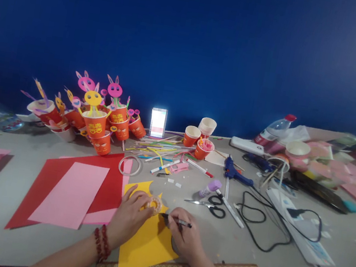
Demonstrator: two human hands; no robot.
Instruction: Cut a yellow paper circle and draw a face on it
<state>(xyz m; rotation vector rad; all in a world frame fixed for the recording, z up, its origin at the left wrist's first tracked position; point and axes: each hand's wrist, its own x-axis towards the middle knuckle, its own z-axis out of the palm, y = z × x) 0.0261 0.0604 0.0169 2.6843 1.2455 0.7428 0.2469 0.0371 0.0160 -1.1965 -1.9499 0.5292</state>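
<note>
A yellow paper sheet [145,246] with a jagged, cut upper edge lies at the table's front edge. On its upper part rests a small pale ring [155,203]. My left hand [132,212], a red bead bracelet at its wrist, lies over the sheet's left side, its fingertips holding the ring. In my right hand [183,234] is a black pen [180,221], its tip pointing left at the paper beside the ring.
Red paper [111,186] and pink paper [72,193] lie left. Scissors [211,206], a glue stick [210,188] and a blue glue gun [236,173] with a black cord are right. Decorated red cups [95,126] stand at the back left, a power strip [301,231] far right.
</note>
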